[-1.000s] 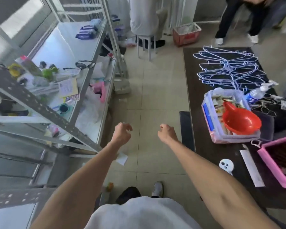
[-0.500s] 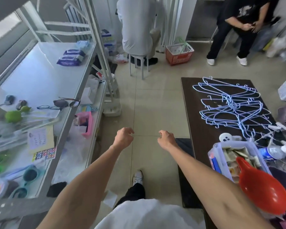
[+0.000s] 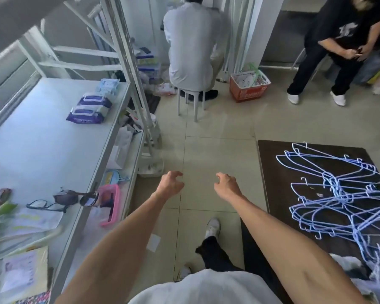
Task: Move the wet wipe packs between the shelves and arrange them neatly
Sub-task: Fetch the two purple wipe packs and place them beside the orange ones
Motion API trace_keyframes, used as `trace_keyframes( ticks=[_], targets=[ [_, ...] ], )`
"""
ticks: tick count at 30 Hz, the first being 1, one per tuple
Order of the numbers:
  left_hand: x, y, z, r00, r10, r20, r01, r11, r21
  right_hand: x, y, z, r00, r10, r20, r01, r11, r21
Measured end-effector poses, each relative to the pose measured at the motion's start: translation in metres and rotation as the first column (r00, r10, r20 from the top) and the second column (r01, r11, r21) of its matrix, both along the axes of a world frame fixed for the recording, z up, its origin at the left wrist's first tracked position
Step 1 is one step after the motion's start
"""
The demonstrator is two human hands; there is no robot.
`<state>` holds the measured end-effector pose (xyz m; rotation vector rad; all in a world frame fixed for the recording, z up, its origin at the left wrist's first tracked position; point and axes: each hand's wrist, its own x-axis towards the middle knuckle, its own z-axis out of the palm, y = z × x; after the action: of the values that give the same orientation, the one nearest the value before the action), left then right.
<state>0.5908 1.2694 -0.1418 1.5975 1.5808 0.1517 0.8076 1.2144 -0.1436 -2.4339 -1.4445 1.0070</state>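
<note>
left hand and right hand are empty, fingers loosely curled. the soft purple-and-white wet wipe packs lie far ahead-left of the left hand on the white shelf; a hasty reach may snag the slanted metal post.
</note>
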Motion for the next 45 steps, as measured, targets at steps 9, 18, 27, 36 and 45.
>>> trace_keyframes(
  ticks=[9, 18, 27, 36, 45],
  targets=[
    [0.029, 0.160, -0.004, 0.988, 0.126, -0.089, -0.132, 0.989, -0.062, 0.032, 0.205, -0.006, 0.986, 0.150, -0.079, -0.145, 0.987, 0.062],
    [0.038, 0.289, 0.006, 0.961, 0.260, -0.092, -0.266, 0.961, -0.070, 0.023, 0.368, 0.006, 0.939, 0.332, -0.089, -0.326, 0.943, 0.068],
    [0.017, 0.381, 0.005, 0.882, 0.470, 0.039, -0.471, 0.874, 0.120, -0.030, 0.488, 0.000, 0.860, 0.505, -0.077, -0.499, 0.863, 0.082],
    [-0.118, 0.455, 0.050, 0.471, 0.866, 0.167, -0.834, 0.375, 0.406, -0.163, 0.589, 0.017, 0.658, 0.743, -0.122, -0.745, 0.666, 0.037],
    [-0.228, 0.404, -0.001, -0.113, 0.989, -0.100, -0.994, -0.113, 0.002, -0.305, 0.606, 0.027, 0.531, 0.838, -0.121, -0.802, 0.544, 0.246]
  ],
)
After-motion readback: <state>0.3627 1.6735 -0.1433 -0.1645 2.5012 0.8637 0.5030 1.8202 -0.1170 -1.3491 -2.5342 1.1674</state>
